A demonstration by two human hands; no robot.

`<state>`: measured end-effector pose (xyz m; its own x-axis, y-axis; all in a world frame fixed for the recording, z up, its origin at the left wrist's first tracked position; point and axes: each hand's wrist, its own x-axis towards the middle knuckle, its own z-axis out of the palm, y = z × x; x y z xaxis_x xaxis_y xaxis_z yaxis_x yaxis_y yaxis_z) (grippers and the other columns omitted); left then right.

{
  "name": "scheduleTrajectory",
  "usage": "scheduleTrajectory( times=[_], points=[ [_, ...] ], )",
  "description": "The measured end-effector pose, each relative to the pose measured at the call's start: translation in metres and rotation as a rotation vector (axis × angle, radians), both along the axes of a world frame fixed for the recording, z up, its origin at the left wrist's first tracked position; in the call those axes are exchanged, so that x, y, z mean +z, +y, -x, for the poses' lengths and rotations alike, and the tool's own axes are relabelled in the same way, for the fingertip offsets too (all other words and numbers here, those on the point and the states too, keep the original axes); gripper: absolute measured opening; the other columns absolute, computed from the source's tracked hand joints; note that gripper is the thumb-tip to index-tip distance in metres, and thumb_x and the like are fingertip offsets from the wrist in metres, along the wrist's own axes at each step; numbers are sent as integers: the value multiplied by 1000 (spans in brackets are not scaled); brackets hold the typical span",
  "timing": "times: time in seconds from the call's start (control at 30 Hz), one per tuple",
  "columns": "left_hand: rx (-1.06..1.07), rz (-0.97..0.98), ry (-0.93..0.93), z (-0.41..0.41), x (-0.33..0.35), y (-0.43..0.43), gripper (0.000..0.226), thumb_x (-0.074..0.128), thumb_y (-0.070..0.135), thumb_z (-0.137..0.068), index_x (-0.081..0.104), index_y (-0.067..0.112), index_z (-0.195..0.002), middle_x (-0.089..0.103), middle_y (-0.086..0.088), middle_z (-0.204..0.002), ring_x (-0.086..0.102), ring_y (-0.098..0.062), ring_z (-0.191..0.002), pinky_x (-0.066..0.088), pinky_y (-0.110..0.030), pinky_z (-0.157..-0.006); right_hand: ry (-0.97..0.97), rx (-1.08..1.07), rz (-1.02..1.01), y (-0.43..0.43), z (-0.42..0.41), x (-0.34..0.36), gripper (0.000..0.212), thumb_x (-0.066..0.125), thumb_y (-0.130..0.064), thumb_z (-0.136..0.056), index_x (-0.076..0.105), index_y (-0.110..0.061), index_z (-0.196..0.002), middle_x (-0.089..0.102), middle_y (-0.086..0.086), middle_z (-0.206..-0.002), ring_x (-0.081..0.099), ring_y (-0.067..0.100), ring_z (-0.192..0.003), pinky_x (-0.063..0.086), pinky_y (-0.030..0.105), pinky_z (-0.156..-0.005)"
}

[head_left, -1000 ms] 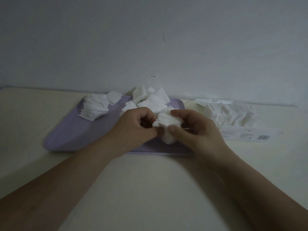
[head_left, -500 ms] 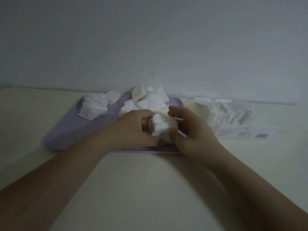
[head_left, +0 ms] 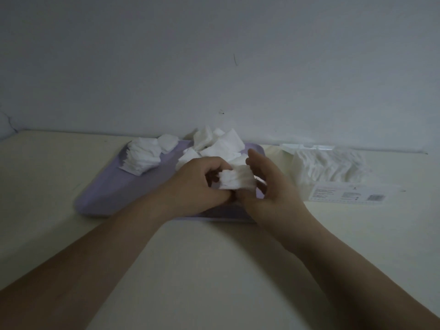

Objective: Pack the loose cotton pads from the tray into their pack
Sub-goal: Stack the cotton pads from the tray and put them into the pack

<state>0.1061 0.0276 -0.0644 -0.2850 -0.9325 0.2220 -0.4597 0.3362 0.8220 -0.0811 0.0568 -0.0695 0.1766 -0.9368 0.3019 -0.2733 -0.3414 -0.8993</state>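
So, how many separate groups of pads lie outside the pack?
3: a stack at the tray's far left, a heap at its far middle, a bundle held by the left hand and right hand. More may hide behind them.

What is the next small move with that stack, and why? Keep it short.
Probably carry the stack of pads rightward to the pack lying beside the tray. The left hand and right hand grip the stack between them above the tray, gathered into one bundle, and the pack holds pads too. More loose pads wait on the tray.
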Motion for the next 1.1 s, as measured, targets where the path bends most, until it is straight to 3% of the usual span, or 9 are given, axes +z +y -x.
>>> scheduleTrajectory(
  times=[0.17, 0.3, 0.43, 0.53, 0.63, 0.73, 0.8, 0.93, 1.1],
  points=[
    [20, 58, 83, 14, 19, 12, 48, 79, 48, -63, 73, 21, -103, 74, 6, -91, 67, -8, -83, 56, -32, -82, -77, -8, -21, -11, 22, 19, 52, 84, -9, -81, 66, -20, -128, 77, -2, -112, 72, 14, -108, 55, 34, -92],
    [-13, 53, 140, 35, 35, 11, 33, 80, 39, -76, 71, 25, -105, 76, -6, -98, 72, -25, -92, 57, -48, -87, -248, 101, -147, -17, 44, 36, 68, 89, -18, -71, 61, -5, -133, 75, 14, -119, 70, 31, -115, 51, 55, -106],
    [-65, -11, 238, 62, 58, 7, 18, 74, 13, -92, 67, 17, -109, 74, -20, -94, 64, -19, -77, 51, -36, -70, -232, 108, -140, -15, 71, 55, 24, 76, -10, -88, 75, -5, -111, 76, 18, -108, 73, 25, -100, 58, 37, -85],
    [-73, 5, 167, 95, 73, 0, 15, 71, 19, -96, 68, 24, -109, 74, -5, -85, 62, -13, -68, 49, -33, -63, -205, -85, -49, -11, 99, 69, 22, 79, -21, -83, 75, -7, -98, 77, 17, -97, 71, 25, -86, 53, 35, -75],
    [-130, -53, 179, 134, 79, -6, 26, 68, 17, -97, 64, 26, -120, 79, 1, -100, 74, -18, -90, 54, -33, -70, -270, -396, 25, -14, 135, 79, 25, 75, -29, -82, 71, -7, -93, 73, 18, -92, 70, 26, -80, 57, 44, -71],
    [-114, 22, 60, 166, 72, -15, 29, 70, 15, -94, 66, 25, -121, 77, 4, -105, 70, -14, -94, 53, -16, -70, -146, -790, 130, -23, 174, 75, 29, 70, -36, -79, 63, -9, -84, 60, -2, -70, 55, 15, -63, 43, 36, -56],
    [-103, 156, -94, 183, 65, -24, 25, 70, 17, -92, 71, 26, -115, 73, 11, -108, 67, -3, -93, 52, -11, -76, -54, -923, 86, -31, 192, 66, 29, 68, -41, -78, 63, -13, -88, 61, -8, -76, 58, 16, -70, 42, 31, -61],
    [-143, 335, -414, 217, 57, -41, 25, 61, 26, -89, 71, 31, -112, 68, 15, -114, 59, -9, -108, 49, -31, -95, -19, -951, -18, -43, 206, 47, 28, 66, -41, -77, 64, -18, -94, 67, -5, -86, 65, 20, -82, 50, 34, -66],
    [-351, 358, -613, 247, 53, -56, 13, 47, 21, -81, 51, 33, -83, 49, 15, -88, 52, -12, -92, 52, -44, -89, 45, -929, -68, -48, 210, 40, 32, 70, -41, -79, 61, -17, -98, 62, -9, -86, 61, 18, -82, 41, 31, -61]
  ],
)
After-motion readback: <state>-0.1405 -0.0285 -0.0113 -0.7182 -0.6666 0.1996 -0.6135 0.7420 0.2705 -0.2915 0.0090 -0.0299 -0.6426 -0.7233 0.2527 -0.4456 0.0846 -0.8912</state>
